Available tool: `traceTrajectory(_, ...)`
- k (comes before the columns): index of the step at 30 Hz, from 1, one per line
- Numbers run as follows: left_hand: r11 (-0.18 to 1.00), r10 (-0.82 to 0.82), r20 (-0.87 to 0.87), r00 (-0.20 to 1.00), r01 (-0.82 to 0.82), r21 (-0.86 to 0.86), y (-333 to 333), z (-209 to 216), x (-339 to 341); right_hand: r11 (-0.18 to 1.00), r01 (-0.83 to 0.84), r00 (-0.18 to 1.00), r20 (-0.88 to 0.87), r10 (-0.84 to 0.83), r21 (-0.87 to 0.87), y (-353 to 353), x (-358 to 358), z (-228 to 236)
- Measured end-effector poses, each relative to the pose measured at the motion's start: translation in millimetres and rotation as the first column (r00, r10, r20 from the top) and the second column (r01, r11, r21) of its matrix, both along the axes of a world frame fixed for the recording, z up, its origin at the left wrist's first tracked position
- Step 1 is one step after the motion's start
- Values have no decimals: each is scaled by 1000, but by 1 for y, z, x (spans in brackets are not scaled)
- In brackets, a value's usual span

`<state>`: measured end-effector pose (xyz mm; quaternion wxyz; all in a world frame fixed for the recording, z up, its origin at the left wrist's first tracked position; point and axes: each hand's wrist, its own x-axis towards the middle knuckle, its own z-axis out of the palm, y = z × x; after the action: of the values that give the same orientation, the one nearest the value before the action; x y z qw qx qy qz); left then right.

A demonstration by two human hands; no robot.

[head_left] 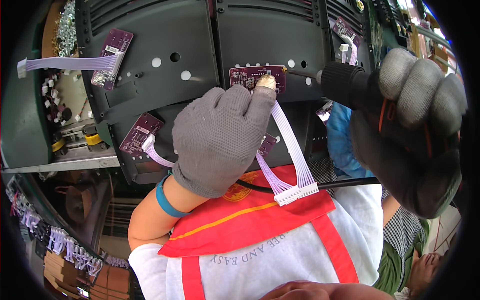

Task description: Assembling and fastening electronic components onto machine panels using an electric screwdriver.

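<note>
My left hand [222, 137], in a grey knit glove, holds a purple circuit board [241, 74] against a black metal panel [270, 35]. The thumb, its tip pale and uncovered by grey knit, presses the board's face; the other fingers are curled in. My right hand [420, 90], gloved too, is closed round a black power screwdriver [345, 80] with orange trim. Its long bit points left and meets the board's right edge at a small brass-coloured spot. From the board a lilac ribbon cable [292, 142] hangs down to a white connector [296, 194] over my red apron [250, 215].
Other purple boards with cables lie on neighbouring panels, at upper left [112, 57], lower left [141, 134] and upper right [346, 30]. A bin of loose screws [66, 27] is at far left. A black cord [345, 183] runs across my front. Another person's hand [425, 270] shows at lower right.
</note>
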<state>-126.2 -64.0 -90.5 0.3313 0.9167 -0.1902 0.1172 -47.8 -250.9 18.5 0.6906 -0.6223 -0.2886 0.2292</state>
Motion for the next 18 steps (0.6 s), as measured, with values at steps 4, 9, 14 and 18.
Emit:
traceTrajectory(4, 1000, 23, 6, 1000, -23, 13, 2, -3, -6, 986, -167, 980, 118, 163, 23, -9, 12, -15)
traceTrajectory(9, 998, 55, -11, 998, -55, 38, -2, -7, -3, 996, -85, 992, 93, 83, 16, 3, 6, -18)
traceTrajectory(14, 996, 85, -19, 996, -85, 3, -1, -10, -5, 985, -175, 983, 64, 174, 6, -3, 16, -18)
traceTrajectory(18, 994, 109, -36, 993, -110, -16, -1, -6, -5, 989, -100, 988, 110, 112, -113, 9, 6, -9)
